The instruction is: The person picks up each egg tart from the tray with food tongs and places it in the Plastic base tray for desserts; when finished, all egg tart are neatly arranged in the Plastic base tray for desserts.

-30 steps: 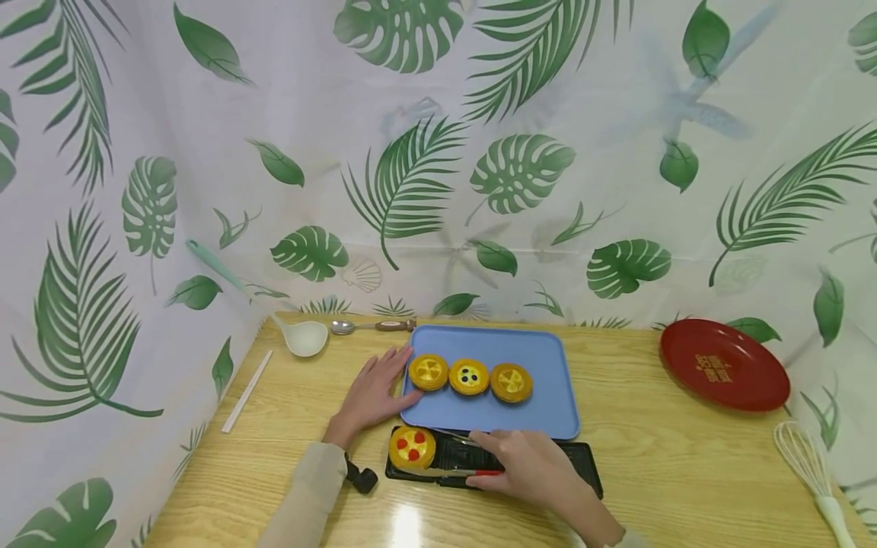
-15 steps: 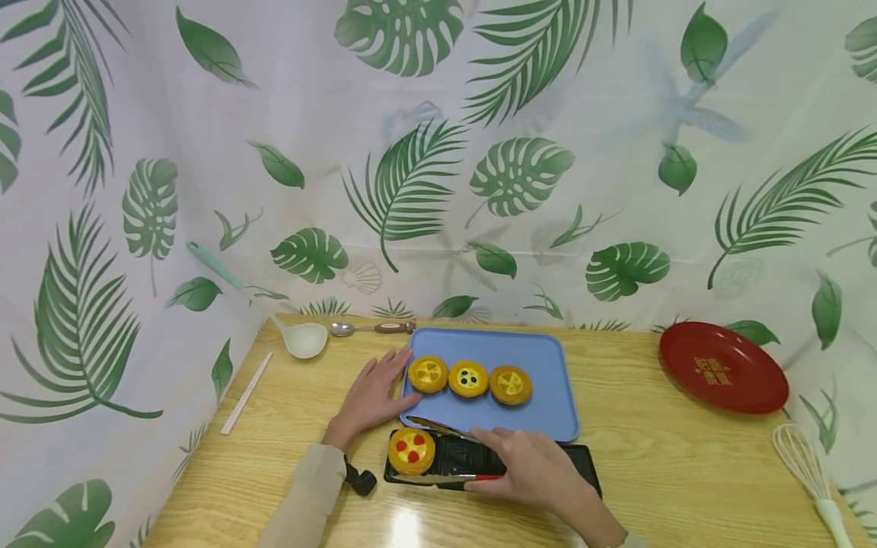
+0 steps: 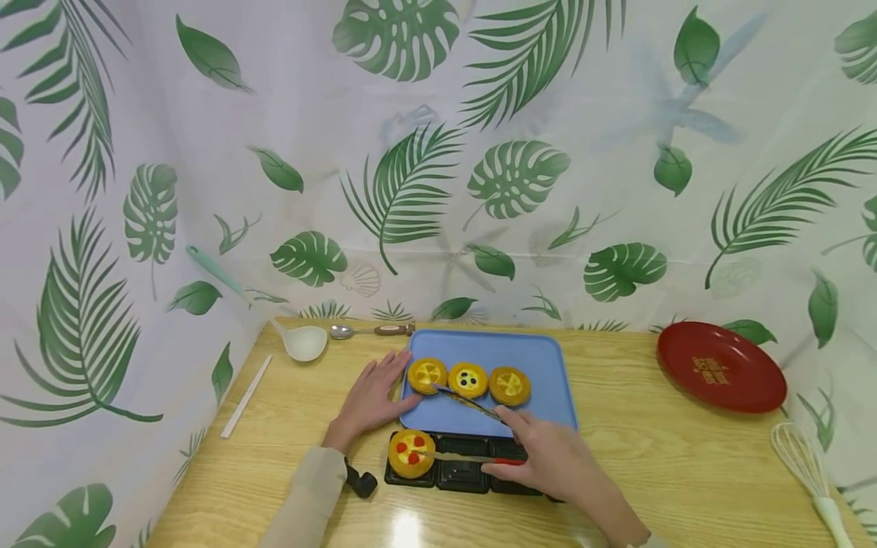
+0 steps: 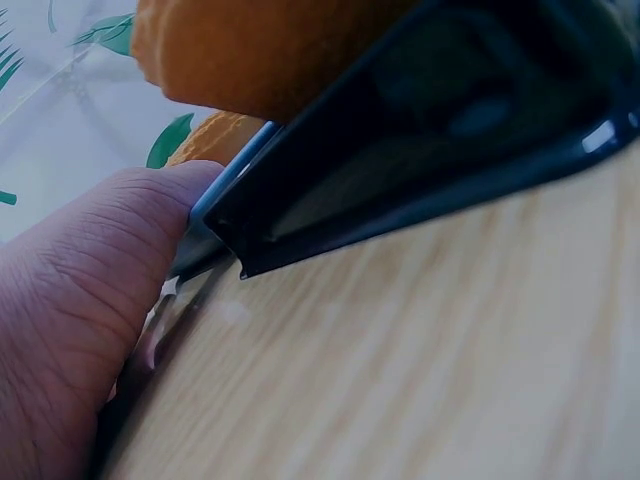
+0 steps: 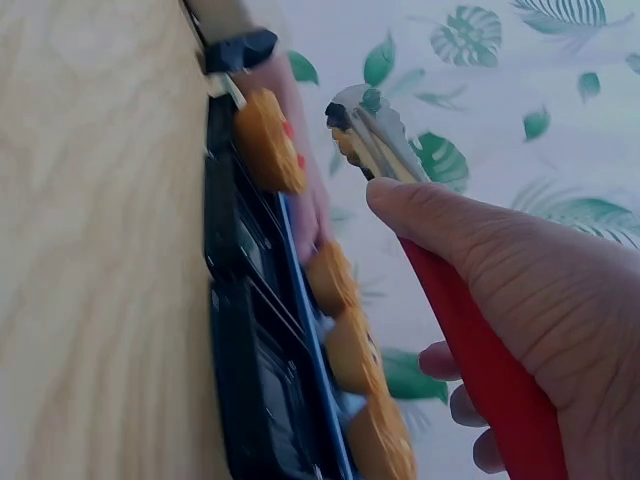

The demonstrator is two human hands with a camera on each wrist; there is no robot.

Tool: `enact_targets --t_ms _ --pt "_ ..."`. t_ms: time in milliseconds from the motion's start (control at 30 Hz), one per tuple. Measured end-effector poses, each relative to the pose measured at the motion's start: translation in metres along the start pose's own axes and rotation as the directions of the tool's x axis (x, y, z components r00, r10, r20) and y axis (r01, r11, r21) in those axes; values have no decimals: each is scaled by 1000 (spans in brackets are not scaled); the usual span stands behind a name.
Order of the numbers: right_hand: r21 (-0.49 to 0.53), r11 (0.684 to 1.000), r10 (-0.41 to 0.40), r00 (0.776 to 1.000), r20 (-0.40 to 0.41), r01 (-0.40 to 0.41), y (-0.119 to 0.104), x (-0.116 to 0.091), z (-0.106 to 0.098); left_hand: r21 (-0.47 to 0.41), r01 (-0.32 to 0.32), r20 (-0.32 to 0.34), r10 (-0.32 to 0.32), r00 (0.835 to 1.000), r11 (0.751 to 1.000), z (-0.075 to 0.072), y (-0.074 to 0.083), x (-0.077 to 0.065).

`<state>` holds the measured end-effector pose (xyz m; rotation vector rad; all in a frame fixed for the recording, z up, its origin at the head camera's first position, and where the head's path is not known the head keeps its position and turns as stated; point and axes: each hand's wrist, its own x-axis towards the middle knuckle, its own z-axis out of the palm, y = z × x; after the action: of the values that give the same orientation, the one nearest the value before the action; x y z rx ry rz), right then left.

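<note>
We see the tongs (image 5: 465, 335) shifted up from flanking the red-dotted tart (image 3: 409, 466): one arm now overlaps the blue tray (image 3: 548, 380), the other the tart (contact? can't tell). Right hand (image 3: 558, 460) grips the tongs, hiding the black tray's (image 3: 463, 478) right end. Tart stays in its left compartment; left hand (image 3: 373, 396), fingers extended, mostly cropped in left wrist view.

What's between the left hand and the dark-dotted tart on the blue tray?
Another yellow-topped tart, per the head view; one tip of the tongs overlaps its edge there.
</note>
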<state>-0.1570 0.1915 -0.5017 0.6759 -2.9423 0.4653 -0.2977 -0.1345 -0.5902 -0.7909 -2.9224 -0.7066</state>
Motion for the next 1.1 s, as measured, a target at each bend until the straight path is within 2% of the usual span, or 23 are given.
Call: enact_targets --t_ms 167,433,700,1100 --pt "-40 995 89 996 -27 -90 22 -3 -9 2 7 -1 -7 1000 1000 1 1 0" --pt "-78 982 165 983 -87 -171 61 -11 -17 -10 12 -8 -12 1000 1000 0 2 -1" --pt "-81 977 187 978 -97 -195 86 -14 -25 -28 4 -27 -4 1000 1000 -2 3 -1" --pt "-65 960 276 961 27 -274 108 -8 -16 -34 -2 -22 1 1000 999 -1 3 -1"
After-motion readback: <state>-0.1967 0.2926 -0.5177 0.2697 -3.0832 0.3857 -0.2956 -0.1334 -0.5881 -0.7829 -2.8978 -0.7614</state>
